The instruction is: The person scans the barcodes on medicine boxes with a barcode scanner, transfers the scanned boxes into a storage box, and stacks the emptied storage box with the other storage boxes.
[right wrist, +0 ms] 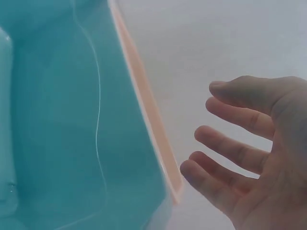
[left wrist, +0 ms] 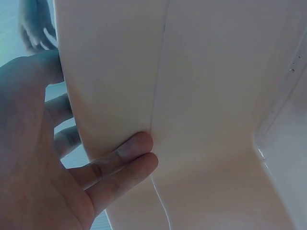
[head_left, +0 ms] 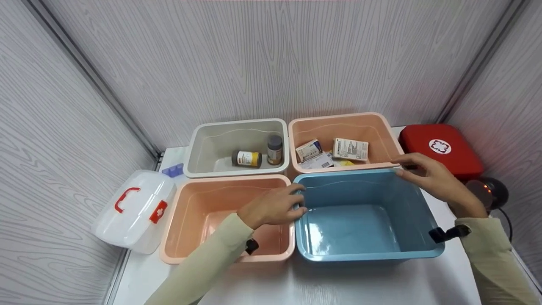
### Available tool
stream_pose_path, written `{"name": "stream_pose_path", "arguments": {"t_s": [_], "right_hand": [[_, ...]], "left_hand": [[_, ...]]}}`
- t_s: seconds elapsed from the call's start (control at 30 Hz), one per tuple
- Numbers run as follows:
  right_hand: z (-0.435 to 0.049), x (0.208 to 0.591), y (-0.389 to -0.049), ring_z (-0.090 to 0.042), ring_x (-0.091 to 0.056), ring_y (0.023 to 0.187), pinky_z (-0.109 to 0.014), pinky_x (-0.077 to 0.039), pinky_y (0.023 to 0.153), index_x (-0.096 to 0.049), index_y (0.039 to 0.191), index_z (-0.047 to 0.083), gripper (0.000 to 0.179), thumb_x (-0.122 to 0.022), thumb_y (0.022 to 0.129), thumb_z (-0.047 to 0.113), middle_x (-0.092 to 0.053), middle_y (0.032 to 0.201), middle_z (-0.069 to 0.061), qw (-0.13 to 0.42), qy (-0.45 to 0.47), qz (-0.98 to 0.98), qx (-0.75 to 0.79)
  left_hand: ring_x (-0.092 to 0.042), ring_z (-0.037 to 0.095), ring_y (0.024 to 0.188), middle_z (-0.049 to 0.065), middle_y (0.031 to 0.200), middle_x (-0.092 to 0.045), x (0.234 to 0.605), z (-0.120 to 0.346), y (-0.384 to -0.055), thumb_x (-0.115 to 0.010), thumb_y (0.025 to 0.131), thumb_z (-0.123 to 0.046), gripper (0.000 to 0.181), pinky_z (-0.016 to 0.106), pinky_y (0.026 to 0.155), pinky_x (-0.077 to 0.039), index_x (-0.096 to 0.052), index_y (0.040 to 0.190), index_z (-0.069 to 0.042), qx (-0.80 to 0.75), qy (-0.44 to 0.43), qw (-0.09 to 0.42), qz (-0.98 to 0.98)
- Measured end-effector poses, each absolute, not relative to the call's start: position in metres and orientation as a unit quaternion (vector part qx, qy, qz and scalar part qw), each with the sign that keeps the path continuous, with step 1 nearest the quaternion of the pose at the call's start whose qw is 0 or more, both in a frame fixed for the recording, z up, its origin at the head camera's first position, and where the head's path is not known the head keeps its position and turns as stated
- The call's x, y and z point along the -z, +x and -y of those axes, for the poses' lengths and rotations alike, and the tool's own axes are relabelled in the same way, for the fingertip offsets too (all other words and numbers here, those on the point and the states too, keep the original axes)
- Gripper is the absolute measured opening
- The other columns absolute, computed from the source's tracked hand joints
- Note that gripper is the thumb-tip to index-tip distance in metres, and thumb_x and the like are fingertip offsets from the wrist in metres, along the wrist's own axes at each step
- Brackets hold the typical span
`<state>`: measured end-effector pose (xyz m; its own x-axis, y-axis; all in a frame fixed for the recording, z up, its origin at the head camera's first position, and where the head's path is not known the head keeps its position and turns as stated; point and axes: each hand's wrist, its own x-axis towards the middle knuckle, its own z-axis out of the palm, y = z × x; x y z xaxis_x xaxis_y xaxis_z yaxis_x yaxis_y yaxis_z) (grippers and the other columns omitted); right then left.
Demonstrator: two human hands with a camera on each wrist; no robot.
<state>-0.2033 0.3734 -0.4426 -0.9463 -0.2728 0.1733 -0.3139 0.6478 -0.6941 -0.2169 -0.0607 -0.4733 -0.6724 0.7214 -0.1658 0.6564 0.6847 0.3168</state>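
Observation:
My left hand (head_left: 275,205) reaches over the front pink bin (head_left: 186,220), its fingers bent over the left rim of the blue bin (head_left: 360,255). In the left wrist view, two fingers (left wrist: 136,153) of the left hand lie along the pink bin's inner wall (left wrist: 201,86), while the others pass over its edge to the blue side. My right hand (head_left: 432,178) is by the blue bin's back right corner. Its fingers (right wrist: 230,146) are spread and loosely bent, holding nothing, and stand apart from the blue wall (right wrist: 57,124) in the right wrist view.
Behind stand a grey bin (head_left: 199,146) with two bottles (head_left: 275,150) and a pink bin (head_left: 385,140) with several medicine boxes (head_left: 350,149). A clear first-aid box (head_left: 139,199) and a purple pill case (head_left: 172,170) sit left; a red first-aid case (head_left: 453,159) sits right.

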Motion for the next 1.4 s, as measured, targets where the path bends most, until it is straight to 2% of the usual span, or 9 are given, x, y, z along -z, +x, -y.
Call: {"name": "stream_pose_path", "arguments": {"t_s": [0.2,0.4,0.63,0.73,0.87,0.97,1.1,1.23,1.4], "right_hand": [[-0.388,0.455,-0.174,-0.002,-0.059,0.12,-0.002,-0.045,0.095,-0.066,0.147,0.013,0.041,-0.072,0.107,0.02,-0.064,0.143,-0.008,0.02,0.127,0.906,-0.404],[-0.402,0.467,-0.152,0.006,-0.059,0.117,-0.005,-0.045,0.091,-0.066,0.147,0.012,0.043,-0.073,0.106,0.018,-0.064,0.138,0.012,0.049,0.103,0.907,-0.405],[-0.416,0.483,-0.127,0.004,-0.06,0.119,-0.01,-0.049,0.088,-0.065,0.146,0.004,0.045,-0.075,0.102,0.007,-0.061,0.142,0.018,0.061,0.107,0.892,-0.435],[-0.418,0.49,-0.118,0.009,-0.056,0.125,-0.007,-0.046,0.091,-0.064,0.148,0.004,0.047,-0.075,0.103,0.009,-0.055,0.145,0.026,0.038,0.101,0.892,-0.44],[-0.42,0.496,-0.108,0.013,-0.051,0.127,-0.01,-0.048,0.093,-0.061,0.153,0.009,0.05,-0.074,0.105,0.017,-0.053,0.151,0.022,-0.009,0.075,0.896,-0.437],[-0.421,0.499,-0.103,0.013,-0.049,0.125,-0.016,-0.051,0.092,-0.058,0.157,0.013,0.052,-0.071,0.108,0.023,-0.054,0.151,0.021,-0.049,0.054,0.898,-0.434],[-0.42,0.5,-0.099,-0.019,-0.054,0.143,-0.046,-0.06,0.102,-0.05,0.163,0.013,0.056,-0.067,0.11,0.025,-0.052,0.16,0.005,-0.089,0.049,0.891,-0.443],[-0.418,0.502,-0.096,-0.067,-0.04,0.146,-0.085,-0.045,0.102,-0.039,0.169,0.015,0.064,-0.065,0.111,0.026,-0.032,0.173,-0.026,-0.128,0.045,0.879,-0.457],[-0.417,0.505,-0.094,-0.077,-0.029,0.146,-0.092,-0.037,0.102,-0.029,0.172,0.017,0.071,-0.064,0.111,0.025,-0.015,0.177,-0.032,-0.155,0.044,0.873,-0.46]], "left_hand": [[-0.063,0.026,0.137,0.004,0.172,-0.043,0.472,0.059,-0.218,-0.05,0.112,-0.048,0.041,0.046,0.116,-0.054,-0.072,0.133,-0.021,-0.113,0.38,0.148,-0.906],[-0.061,0.028,0.14,0.004,0.173,-0.042,0.47,0.059,-0.217,-0.05,0.112,-0.048,0.041,0.048,0.118,-0.052,-0.072,0.133,-0.021,-0.115,0.379,0.155,-0.905],[-0.063,0.027,0.136,0.004,0.174,-0.041,0.467,0.059,-0.216,-0.05,0.112,-0.048,0.042,0.047,0.116,-0.054,-0.073,0.133,-0.02,-0.114,0.376,0.164,-0.905],[-0.07,0.021,0.112,0.004,0.177,-0.035,0.465,0.06,-0.215,-0.051,0.112,-0.051,0.042,0.04,0.101,-0.061,-0.074,0.131,-0.021,-0.118,0.373,0.162,-0.906],[-0.066,0.013,0.078,0.004,0.182,-0.022,0.462,0.061,-0.213,-0.053,0.111,-0.052,0.041,0.032,0.074,-0.058,-0.073,0.131,-0.022,-0.129,0.37,0.16,-0.906],[-0.068,0.014,0.083,0.006,0.183,-0.014,0.461,0.06,-0.214,-0.056,0.11,-0.053,0.043,0.032,0.074,-0.059,-0.07,0.136,-0.021,-0.139,0.352,0.158,-0.912],[-0.069,0.02,0.102,0.008,0.181,-0.02,0.459,0.057,-0.217,-0.056,0.11,-0.054,0.047,0.038,0.086,-0.063,-0.067,0.143,-0.022,-0.134,0.319,0.142,-0.927],[-0.069,0.023,0.109,0.01,0.174,-0.035,0.459,0.053,-0.22,-0.056,0.111,-0.053,0.046,0.043,0.09,-0.063,-0.068,0.142,-0.021,-0.113,0.306,0.115,-0.938],[-0.069,0.026,0.118,0.011,0.169,-0.043,0.461,0.048,-0.223,-0.06,0.11,-0.045,0.042,0.045,0.087,-0.062,-0.07,0.14,-0.017,-0.098,0.297,0.092,-0.945]]}}
